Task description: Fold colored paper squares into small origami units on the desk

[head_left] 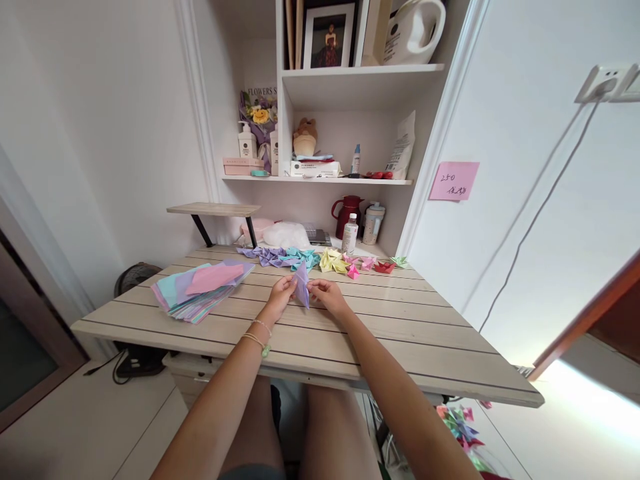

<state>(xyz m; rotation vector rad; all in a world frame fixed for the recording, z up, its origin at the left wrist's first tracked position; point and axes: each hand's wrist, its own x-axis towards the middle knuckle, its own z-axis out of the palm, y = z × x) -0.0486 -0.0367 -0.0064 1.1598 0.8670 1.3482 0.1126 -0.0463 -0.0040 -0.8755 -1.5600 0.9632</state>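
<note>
A folded piece of purple origami paper (302,287) stands upright between my hands, a little above the slatted wooden table (400,327). My left hand (281,295) pinches its left edge between thumb and fingers. On the other side, the fingers of my right hand (326,293) close on its right edge. Behind it lies a row of folded paper pieces: purple ones (270,256), teal ones (300,257), yellow ones (333,261), pink ones (353,271), a red one (385,267) and a green one (399,261).
A fanned stack of coloured paper sheets (200,290) lies at the table's left. Behind the row stand a clear bottle (350,235), a dark red jug (347,217) and a tumbler (373,223). A small raised shelf (214,209) is at the back left. More folded paper (461,427) sits below, at right.
</note>
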